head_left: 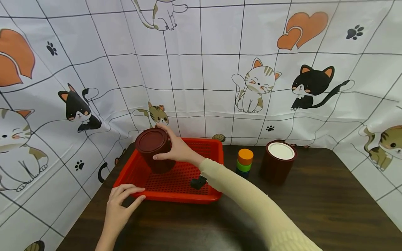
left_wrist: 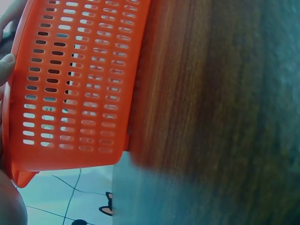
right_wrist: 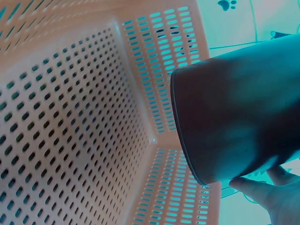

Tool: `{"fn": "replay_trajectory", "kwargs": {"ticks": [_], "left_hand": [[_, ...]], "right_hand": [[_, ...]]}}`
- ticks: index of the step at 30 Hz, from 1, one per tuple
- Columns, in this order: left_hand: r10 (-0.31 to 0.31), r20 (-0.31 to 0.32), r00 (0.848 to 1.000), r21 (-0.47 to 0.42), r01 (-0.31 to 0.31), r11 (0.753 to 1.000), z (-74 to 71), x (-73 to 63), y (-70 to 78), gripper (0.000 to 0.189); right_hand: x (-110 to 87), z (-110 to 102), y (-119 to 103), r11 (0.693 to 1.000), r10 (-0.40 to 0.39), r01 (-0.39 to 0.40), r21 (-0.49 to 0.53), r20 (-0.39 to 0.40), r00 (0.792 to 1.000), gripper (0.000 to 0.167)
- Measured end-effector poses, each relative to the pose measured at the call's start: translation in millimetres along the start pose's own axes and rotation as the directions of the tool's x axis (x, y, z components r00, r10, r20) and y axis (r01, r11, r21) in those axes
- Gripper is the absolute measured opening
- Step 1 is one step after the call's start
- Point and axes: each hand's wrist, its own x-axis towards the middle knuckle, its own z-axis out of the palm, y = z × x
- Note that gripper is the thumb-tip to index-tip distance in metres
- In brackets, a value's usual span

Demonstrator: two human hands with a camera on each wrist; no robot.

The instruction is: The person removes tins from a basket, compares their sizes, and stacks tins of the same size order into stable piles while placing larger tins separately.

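Note:
My right hand (head_left: 177, 148) grips a dark red cylindrical canister (head_left: 153, 143) around its side, tilted above the left part of a red plastic basket (head_left: 166, 196). In the right wrist view the canister (right_wrist: 234, 112) hangs apart from the basket's perforated floor (right_wrist: 70, 122); fingers show at the lower right. My left hand (head_left: 120, 205) holds the basket's front left corner, its thumb and fingertips at the rim. The left wrist view shows the slotted basket wall (left_wrist: 75, 89) close up, with most of that hand cut off at the left edge.
Right of the basket stands a small stack of orange, green and dark pieces (head_left: 244, 162). Beside it is another dark red canister (head_left: 277, 165) with a whitish top. A dark wooden table (head_left: 314, 209) bears everything, backed by a cat-patterned sheet (head_left: 220, 80).

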Motion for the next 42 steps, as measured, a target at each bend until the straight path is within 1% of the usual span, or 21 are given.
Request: {"fn": "replay_trajectory", "kwargs": {"ticks": [8, 15, 20, 25, 27, 28, 32, 34, 36, 40, 42], "left_hand": [[0.006, -0.004, 1.0, -0.006, -0.006, 1.0, 3.7, 1.3, 0.3, 0.036], [0.003, 0.002, 1.0, -0.014, -0.003, 1.0, 5.1, 3.3, -1.6, 0.037], [0.013, 0.003, 1.0, -0.009, -0.013, 1.0, 7.3, 2.6, -1.8, 0.037], [0.031, -0.002, 1.0, -0.009, -0.031, 0.999, 9.4, 2.6, -1.3, 0.038], [0.02, 0.006, 1.0, -0.012, -0.02, 1.0, 9.5, 2.9, -1.2, 0.038], [0.013, 0.01, 1.0, -0.013, -0.013, 1.0, 9.3, 3.0, -1.1, 0.037], [0.005, 0.006, 1.0, -0.013, -0.005, 1.0, 7.8, 2.4, -2.4, 0.037], [-0.001, 0.0, 1.0, -0.012, 0.001, 1.0, 6.5, 1.8, -3.1, 0.038], [-0.019, 0.0, 1.0, -0.011, 0.019, 1.0, 4.9, 1.0, -3.2, 0.038], [-0.073, 0.014, 0.997, -0.01, 0.073, 0.997, 2.5, -0.5, -2.4, 0.039], [-0.083, 0.016, 0.996, -0.008, 0.083, 0.996, 2.1, -1.2, -2.3, 0.038]], "right_hand": [[-5.8, -9.6, -8.8, 0.997, -0.012, 0.014, 0.07, -0.031, 0.999, 0.099], [-13.8, -21.5, -15.7, 0.998, -0.007, 0.014, 0.066, -0.111, 0.994, 0.09], [-21.8, -28.2, -18.1, 0.999, -0.026, 0.033, 0.04, -0.147, 0.989, 0.092], [-36.7, -37.7, -46.7, 0.998, -0.033, 0.04, 0.042, -0.148, 0.988, 0.093], [-43.0, -42.0, -57.4, 0.998, -0.026, 0.035, 0.052, -0.151, 0.988, 0.093], [-45.1, -44.0, -59.0, 0.998, -0.027, 0.036, 0.052, -0.155, 0.987, 0.093], [-51.4, -50.4, -56.4, 0.998, -0.037, 0.044, 0.038, -0.173, 0.984, 0.093], [-54.6, -53.2, -55.1, 0.998, -0.054, 0.059, 0.023, -0.18, 0.982, 0.093], [-59.1, -55.7, -56.5, 0.997, -0.069, 0.072, 0.007, -0.189, 0.98, 0.093], [-71.0, -60.9, -66.0, 0.996, -0.086, 0.087, -0.007, -0.204, 0.975, 0.096], [-77.8, -63.8, -71.0, 0.996, -0.089, 0.089, -0.005, -0.208, 0.974, 0.098]]}}
